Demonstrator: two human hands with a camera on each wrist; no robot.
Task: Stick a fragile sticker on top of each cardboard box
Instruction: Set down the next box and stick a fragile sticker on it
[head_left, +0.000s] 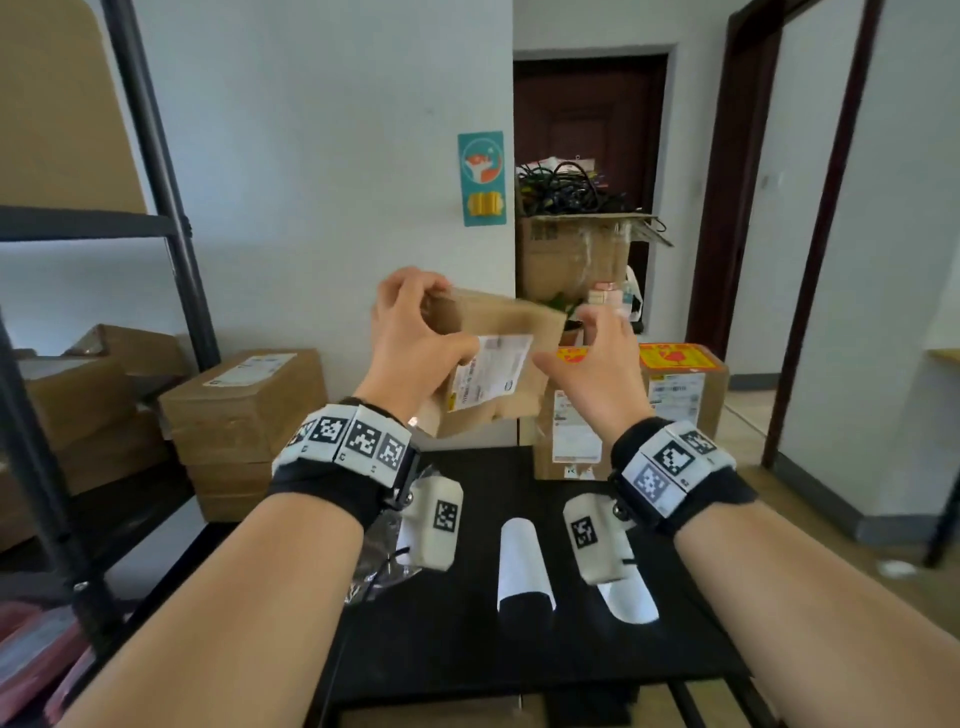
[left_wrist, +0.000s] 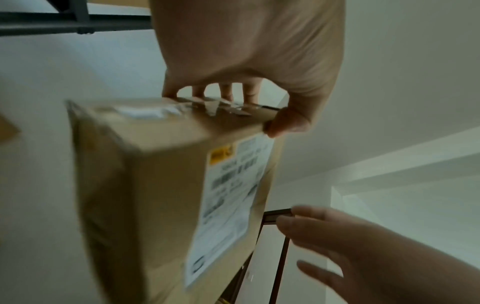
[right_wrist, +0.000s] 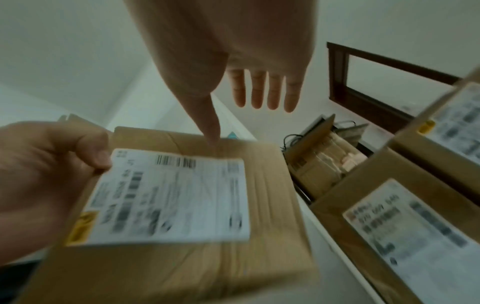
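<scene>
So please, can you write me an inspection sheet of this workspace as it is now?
Surface: black table, two white backing strips on it.
Job's things: cardboard box held in the air; two stickered boxes behind the table.
Clutter: crumpled clear plastic.
Hands: left hand grips the box edge; right hand open, beside the box.
Cables: tangle in open carton.
Surroundings: metal shelf, stacked boxes, dark door.

black table up close, two white curled backing strips on it, crinkly clear plastic wrap at its left edge, taped boxes stacked past the far right corner
</scene>
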